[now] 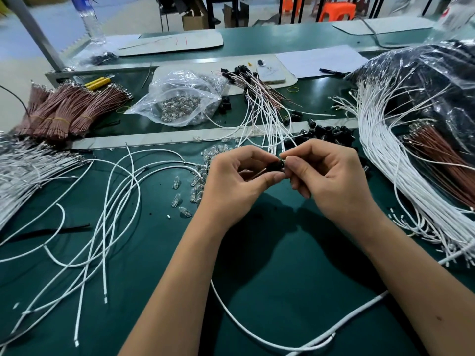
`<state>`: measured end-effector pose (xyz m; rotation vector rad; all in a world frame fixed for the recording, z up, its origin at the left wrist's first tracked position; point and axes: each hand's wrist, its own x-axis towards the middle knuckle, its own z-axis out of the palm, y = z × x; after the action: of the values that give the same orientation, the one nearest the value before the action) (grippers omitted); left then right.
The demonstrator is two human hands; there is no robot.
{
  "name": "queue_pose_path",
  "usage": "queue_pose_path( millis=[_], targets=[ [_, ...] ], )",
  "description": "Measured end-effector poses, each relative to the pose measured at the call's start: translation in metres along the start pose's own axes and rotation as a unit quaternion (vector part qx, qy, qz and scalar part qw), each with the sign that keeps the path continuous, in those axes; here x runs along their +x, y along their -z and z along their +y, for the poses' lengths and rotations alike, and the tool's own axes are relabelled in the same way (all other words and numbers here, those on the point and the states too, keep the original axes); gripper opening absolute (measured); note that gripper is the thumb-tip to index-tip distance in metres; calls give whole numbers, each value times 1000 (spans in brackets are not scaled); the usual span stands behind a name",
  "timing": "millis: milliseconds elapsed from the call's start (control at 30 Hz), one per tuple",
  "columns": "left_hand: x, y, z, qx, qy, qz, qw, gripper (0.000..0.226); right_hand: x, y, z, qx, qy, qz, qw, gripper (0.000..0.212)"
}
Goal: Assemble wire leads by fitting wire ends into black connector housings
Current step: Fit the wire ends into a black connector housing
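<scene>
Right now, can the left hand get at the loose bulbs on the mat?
Probably yes, once freed. The bulbs lie uncovered just left of the left hand, with only thin white wires nearby. But that hand now holds a black housing together with the right hand.

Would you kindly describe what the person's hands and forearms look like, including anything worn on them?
Both forearms are bare as far as the frame shows, with no sleeves visible. The left hand and right hand wear no gloves, and no rings, watch or bracelets show. The nails look short and unpainted.
</scene>
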<state>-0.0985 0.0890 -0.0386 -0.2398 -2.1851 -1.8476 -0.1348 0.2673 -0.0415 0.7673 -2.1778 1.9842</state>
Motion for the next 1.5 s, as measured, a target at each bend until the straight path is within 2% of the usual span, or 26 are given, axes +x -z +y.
queue_pose_path(
  millis=[200, 300, 567, 633, 800, 967, 1233, 1500],
  targets=[
    [0, -2, -2, -5, -18, 30, 999, 17, 0, 2, -3, 35, -27, -9, 999, 9],
    [1, 1, -4, -25, -24, 21, 999, 16, -1, 2, -4, 15, -15, -26, 999, 10],
    [0, 12, -1, -108, 50, -33, 992, 19, -3, 3, -4, -33, 16, -69, 997, 7],
    [0, 13, 0, -100, 43, -36, 993, 14, -3, 1, -3, -24, 11, -71, 997, 8],
    [-1, 12, 0, -49, -4, -34, 998, 22, -4, -4, 1, 23, -21, -57, 998, 10],
    [0, 13, -1, 15, -33, -28, 999, 18, -4, -5, 3, 59, -64, -60, 994, 20],
    [1, 4, -9, -22, -13, 0, 1000, 19, 1, 2, 3, 59, -69, -53, 994, 2],
    [-1, 9, -4, 22, -7, -25, 999, 16, 0, 4, 4, 58, -68, -78, 993, 8]
  ],
)
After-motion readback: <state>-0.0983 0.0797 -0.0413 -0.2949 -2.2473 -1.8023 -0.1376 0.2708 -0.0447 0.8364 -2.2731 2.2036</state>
